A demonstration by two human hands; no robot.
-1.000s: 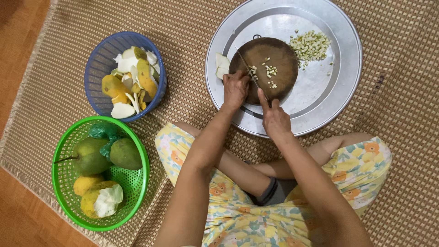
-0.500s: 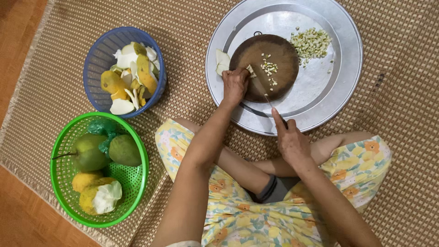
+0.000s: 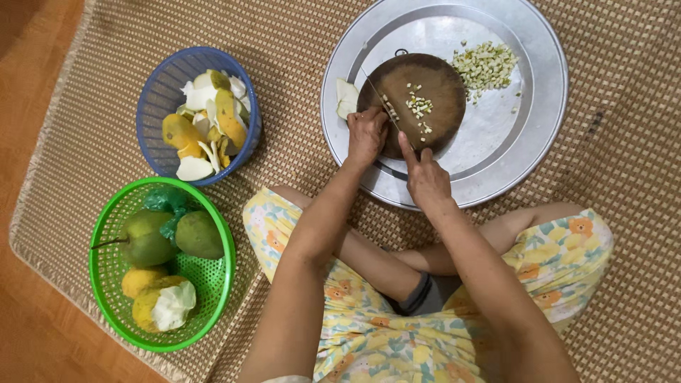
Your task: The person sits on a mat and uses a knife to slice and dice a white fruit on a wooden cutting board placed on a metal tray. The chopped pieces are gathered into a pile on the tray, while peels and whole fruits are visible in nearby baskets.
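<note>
A round dark wooden cutting board (image 3: 436, 81) lies on a large round metal tray (image 3: 539, 106). My left hand (image 3: 365, 135) rests on the board's near left edge, fingers curled over a small pale fruit piece (image 3: 389, 113) that is mostly hidden. My right hand (image 3: 425, 177) grips a knife (image 3: 379, 96), index finger along its back. The thin blade slants up-left across the board beside my left fingers. Small chopped fruit bits (image 3: 418, 106) lie on the board. A pile of chopped bits (image 3: 486, 64) sits on the tray beyond it.
White fruit slices (image 3: 346, 96) lie on the tray left of the board. A blue basket (image 3: 156, 99) holds peels and scraps. A green basket (image 3: 106, 276) holds whole green fruits and peeled yellow ones. A woven mat (image 3: 624, 85) covers a wooden floor (image 3: 28, 326). My crossed legs are below.
My right hand drew back toward the tray's near rim half a second ago and has returned to the board. My left hand stayed on the board.
</note>
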